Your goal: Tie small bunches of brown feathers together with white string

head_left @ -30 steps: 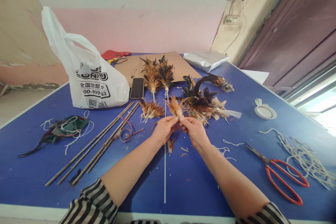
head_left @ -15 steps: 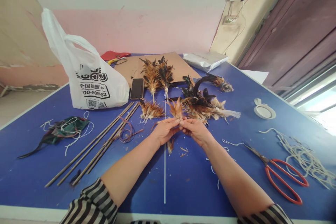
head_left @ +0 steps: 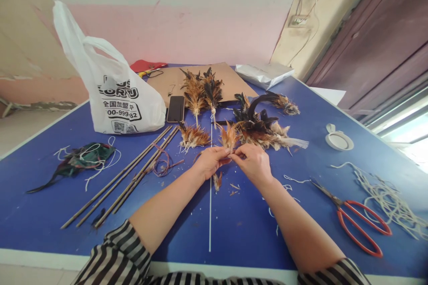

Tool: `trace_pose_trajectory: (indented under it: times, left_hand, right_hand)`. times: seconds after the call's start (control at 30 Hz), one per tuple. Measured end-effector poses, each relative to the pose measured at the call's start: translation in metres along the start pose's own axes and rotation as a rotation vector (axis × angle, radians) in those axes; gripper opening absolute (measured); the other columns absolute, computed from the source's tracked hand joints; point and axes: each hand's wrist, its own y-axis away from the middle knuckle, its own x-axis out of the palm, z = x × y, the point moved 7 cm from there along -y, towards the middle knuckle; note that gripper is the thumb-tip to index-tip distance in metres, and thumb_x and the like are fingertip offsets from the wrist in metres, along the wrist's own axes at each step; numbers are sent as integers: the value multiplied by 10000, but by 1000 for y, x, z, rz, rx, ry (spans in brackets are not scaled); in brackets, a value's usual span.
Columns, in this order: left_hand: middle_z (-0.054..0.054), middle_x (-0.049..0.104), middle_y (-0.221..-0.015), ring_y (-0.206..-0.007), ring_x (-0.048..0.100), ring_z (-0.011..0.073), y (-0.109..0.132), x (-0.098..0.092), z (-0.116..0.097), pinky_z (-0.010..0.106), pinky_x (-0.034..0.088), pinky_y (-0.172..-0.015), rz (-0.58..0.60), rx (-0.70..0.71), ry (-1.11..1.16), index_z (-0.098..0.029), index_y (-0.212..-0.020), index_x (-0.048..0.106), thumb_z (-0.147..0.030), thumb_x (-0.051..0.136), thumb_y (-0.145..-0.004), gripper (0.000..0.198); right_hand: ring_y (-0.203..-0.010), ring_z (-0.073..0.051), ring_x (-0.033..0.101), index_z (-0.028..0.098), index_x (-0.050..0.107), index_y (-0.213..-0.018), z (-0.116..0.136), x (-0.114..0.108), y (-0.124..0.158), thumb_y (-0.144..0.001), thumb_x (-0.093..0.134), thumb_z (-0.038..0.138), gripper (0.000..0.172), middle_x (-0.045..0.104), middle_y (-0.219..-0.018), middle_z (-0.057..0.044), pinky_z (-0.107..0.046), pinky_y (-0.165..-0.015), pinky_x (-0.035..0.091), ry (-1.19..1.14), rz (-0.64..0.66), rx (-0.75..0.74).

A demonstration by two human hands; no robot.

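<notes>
A small bunch of orange-brown feathers (head_left: pixel 229 134) stands upright over the middle of the blue table, pinched at its base by my left hand (head_left: pixel 211 161). My right hand (head_left: pixel 254 163) is closed, its thumb and fingertips pressed at the same base; the tips partly hide each other. Just beyond, to the left, lies a loose clump of brown feathers (head_left: pixel 194 137). A larger pile of black, brown and pale feathers (head_left: pixel 261 129) is behind my right hand. Two tied feather bundles (head_left: pixel 194 95) lie farther back. One small loose feather (head_left: pixel 217 181) rests below my hands.
At left are a white plastic bag (head_left: pixel 125 98), thin sticks (head_left: pixel 117 182) and dark green cloth with string (head_left: pixel 88 158). A phone (head_left: pixel 175 109) lies by the cardboard (head_left: pixel 230 81). Red-handled scissors (head_left: pixel 363 220), white string (head_left: pixel 391 200) and a white ring-shaped piece (head_left: pixel 339 140) are at right.
My right hand has turned, its back now raised and its fingers bent down at the feather base. The bunch sits slightly farther right in view. My left hand keeps its pinch.
</notes>
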Motion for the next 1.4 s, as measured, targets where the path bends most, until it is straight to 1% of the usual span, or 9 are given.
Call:
trace_pose_trajectory:
  times: [0.1, 0.27, 0.37, 0.53, 0.67, 0.77, 0.93, 1.1, 1.4]
  left_hand:
    - [109, 665, -809, -765, 601, 154, -1, -6, -12, 268, 443, -736, -18, 17, -52, -77, -758, 664, -245, 694, -611, 225]
    - [110, 661, -864, -793, 611, 154, -5, -23, -33, 227, 447, -667, -116, 106, -81, -90, -771, 654, -234, 663, -648, 189]
    - [112, 659, -873, -773, 613, 142, -5, -26, -35, 217, 441, -641, -144, 113, -88, -90, -776, 649, -229, 649, -664, 179]
    - [111, 657, -880, -768, 612, 136, -6, -24, -29, 199, 436, -612, -119, 89, -96, -90, -775, 647, -218, 644, -667, 167]
    - [106, 656, -889, -759, 612, 131, -5, -24, -30, 188, 435, -589, -107, 88, -104, -99, -774, 647, -220, 644, -668, 161]
    - [110, 653, -908, -756, 611, 128, -5, -23, -30, 188, 443, -593, -104, 70, -123, -102, -780, 651, -223, 646, -665, 167]
    - [131, 645, -942, -790, 611, 148, -4, -20, -24, 202, 460, -620, -30, -15, -249, -100, -797, 662, -262, 656, -651, 218]
    - [133, 659, -884, -713, 625, 164, 3, -10, -14, 234, 471, -581, 91, -103, -463, -105, -799, 670, -313, 668, -620, 275]
    - [111, 661, -676, -580, 626, 157, 11, 4, -7, 200, 446, -482, 133, -150, -623, -87, -765, 655, -330, 661, -617, 284]
  right_hand:
    - [-632, -132, 521, 190, 619, -717, -1, 9, 1, -742, 551, 349, 175, 606, -687, -24, -245, -605, 363, -84, 116, 9]
    - [-701, -131, 536, 234, 647, -821, 20, 38, 18, -704, 573, 231, 139, 602, -774, -2, -246, -658, 383, -198, 601, -134]
    - [-753, -127, 526, 252, 629, -907, 35, 41, 25, -704, 580, 216, 212, 564, -855, -7, -244, -701, 385, -237, 705, -207]
    - [-829, -135, 504, 268, 589, -1014, 45, 48, 29, -715, 566, 176, 314, 515, -918, -16, -248, -745, 375, -241, 735, -281]
    - [-769, -130, 501, 219, 638, -819, 38, 61, 31, -718, 572, 200, 123, 511, -831, -16, -240, -706, 374, -208, 766, -271]
    - [-713, -114, 497, 189, 632, -748, 30, 63, 30, -722, 569, 215, 73, 519, -802, -16, -228, -674, 373, -238, 786, -231]
    - [-721, -124, 516, 167, 609, -725, 14, 37, 18, -755, 520, 251, 126, 574, -772, -21, -230, -667, 380, -352, 740, -135]
    - [-620, -121, 525, 175, 601, -723, -2, 12, 10, -758, 478, 238, 143, 603, -667, 5, -236, -609, 388, -354, 693, -5]
    - [-617, -127, 548, 177, 628, -715, -5, 12, 7, -734, 487, 215, 147, 634, -669, -2, -237, -604, 387, -272, 602, -24]
